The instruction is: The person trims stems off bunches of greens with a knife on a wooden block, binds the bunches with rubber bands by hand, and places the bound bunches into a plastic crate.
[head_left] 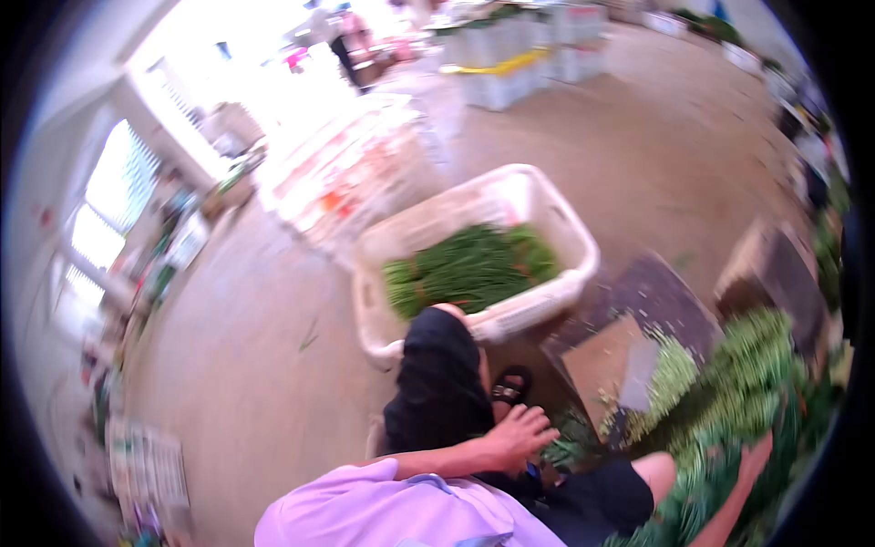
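Lavender sleeves and black shorts (433,383) mark a person at the lower center of the frame, beside a white plastic basket (547,308) of green bundles (474,264). The bundles lie inside the basket at mid-frame, the middle ones darker than those at either end.

The left hand (521,436) is above the lap, palm down, its fingers slightly bent and partly spread, near a small clump of dark leaves (570,439). At the lower right, the right hand (755,459) reaches to a large heap of green stems (752,365); its fingers are blurred, and whether they pinch a stem or only touch the heap cannot be told. The heap runs from the right of the frame down toward the bottom edge, pale above and darker below.

Between basket and heap, a tan board (595,360) rests on a dark sheet (652,290), with a flat gray piece (640,372) and pale green cut bits (674,376) at its right side. A dark sandal (512,385) shows below the basket. White containers with a yellow band (501,68) stand at the top of the frame.
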A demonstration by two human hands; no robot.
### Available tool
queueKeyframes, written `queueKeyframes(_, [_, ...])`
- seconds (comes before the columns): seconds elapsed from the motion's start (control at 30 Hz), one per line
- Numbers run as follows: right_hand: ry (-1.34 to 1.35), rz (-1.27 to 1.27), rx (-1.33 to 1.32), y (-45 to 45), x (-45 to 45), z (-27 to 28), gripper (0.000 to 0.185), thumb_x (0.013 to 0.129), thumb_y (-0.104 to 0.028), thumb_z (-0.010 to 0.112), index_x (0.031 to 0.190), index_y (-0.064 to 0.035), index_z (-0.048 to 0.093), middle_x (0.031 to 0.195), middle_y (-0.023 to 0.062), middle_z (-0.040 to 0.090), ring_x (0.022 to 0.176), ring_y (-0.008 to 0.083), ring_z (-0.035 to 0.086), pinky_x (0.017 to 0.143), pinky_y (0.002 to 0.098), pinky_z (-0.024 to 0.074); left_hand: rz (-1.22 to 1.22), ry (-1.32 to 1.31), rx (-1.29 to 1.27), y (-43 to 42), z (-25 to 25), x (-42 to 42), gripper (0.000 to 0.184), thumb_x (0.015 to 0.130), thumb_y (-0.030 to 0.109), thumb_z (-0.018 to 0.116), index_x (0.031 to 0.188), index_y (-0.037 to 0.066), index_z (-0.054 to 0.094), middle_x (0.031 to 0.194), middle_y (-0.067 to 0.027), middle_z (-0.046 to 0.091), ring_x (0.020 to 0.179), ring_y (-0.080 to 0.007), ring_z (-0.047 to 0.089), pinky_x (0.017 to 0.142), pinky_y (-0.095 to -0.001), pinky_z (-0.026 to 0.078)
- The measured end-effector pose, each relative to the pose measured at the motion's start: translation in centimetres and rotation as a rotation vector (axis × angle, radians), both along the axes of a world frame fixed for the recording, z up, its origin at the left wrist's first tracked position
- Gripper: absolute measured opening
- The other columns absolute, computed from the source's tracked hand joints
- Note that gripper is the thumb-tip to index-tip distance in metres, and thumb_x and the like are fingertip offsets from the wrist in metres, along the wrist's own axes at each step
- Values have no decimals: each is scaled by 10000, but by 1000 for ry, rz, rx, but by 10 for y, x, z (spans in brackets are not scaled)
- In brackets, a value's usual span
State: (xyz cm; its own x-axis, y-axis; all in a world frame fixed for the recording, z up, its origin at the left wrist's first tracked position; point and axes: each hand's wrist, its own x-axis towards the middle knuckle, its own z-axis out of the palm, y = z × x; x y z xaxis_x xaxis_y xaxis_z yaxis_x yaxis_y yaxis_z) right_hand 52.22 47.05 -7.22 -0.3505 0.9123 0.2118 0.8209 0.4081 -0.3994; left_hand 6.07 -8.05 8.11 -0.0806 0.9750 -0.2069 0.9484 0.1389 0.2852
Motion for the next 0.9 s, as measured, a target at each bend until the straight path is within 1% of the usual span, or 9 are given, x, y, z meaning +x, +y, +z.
queueKeyframes(0.03, [-54,6,65,23,12,-21,966,713,57,751,1546,-7,267,1569,189,333,1434,336,348,1177,395,280,53,-141,-93,-3,0,8,896,679,297,814,1469,117,433,1422,-160,475,1449,-325,303,1151,-510,250])
queueKeyframes(0.07, [-221,-243,-29,14,-18,-6,989,748,62,734,1574,-30,197,1590,165,299,1425,336,357,1166,379,290,77,-154,-63,-3,1,11,892,683,302,821,1464,109,436,1414,-152,483,1439,-326,314,1149,-508,253])
queueKeyframes(0.1, [-423,-233,-57,35,-11,-20,928,809,52,725,1570,-42,202,1570,154,310,1391,316,393,1143,398,342,85,-172,-32,-4,1,13,888,688,308,827,1460,102,438,1405,-143,491,1430,-328,326,1148,-506,257])
queueKeyframes(0.17, [-567,36,113,75,29,-54,855,917,-277,715,1561,-49,201,1512,213,406,1321,387,472,1078,498,435,161,-160,-37,-5,9,5,857,705,301,821,1448,90,450,1402,-139,495,1427,-332,327,1145,-499,265])
queueKeyframes(0.27, [-661,-137,53,63,11,-30,798,882,-330,727,1475,-47,274,1421,210,457,1259,389,505,1038,505,448,250,-151,-82,-4,14,-9,785,746,276,793,1430,69,469,1392,-137,502,1421,-335,333,1139,-477,282])
queueKeyframes(0.33, [-680,-167,50,57,4,-22,765,859,-366,735,1418,-46,323,1359,208,490,1217,390,528,1011,510,457,282,-154,-107,-6,10,-13,681,806,215,730,1416,47,478,1355,-146,521,1378,-340,385,1119,-442,322])
queueKeyframes(0.43, [-683,-184,61,45,-5,-14,722,824,-419,746,1332,-44,396,1267,205,541,1154,392,561,971,517,471,248,-191,-53,-15,-7,-13,667,808,195,733,1405,33,483,1333,-154,530,1333,-353,430,1109,-455,337])
queueKeyframes(0.63, [-594,-153,96,-7,-28,31,673,755,-526,769,1161,-40,541,1084,198,641,1029,397,628,891,532,498,199,-299,36,-16,-20,-5,749,723,166,792,1391,7,491,1207,-173,617,1217,-341,546,1001,-434,447])
queueKeyframes(0.9, [99,331,-96,-106,-82,143,871,771,-322,837,1437,-29,358,1427,174,442,1284,310,458,1090,467,372,253,-393,158,-29,2,-18,726,752,136,783,1396,0,476,1236,-204,604,1151,-379,579,972,-443,478])
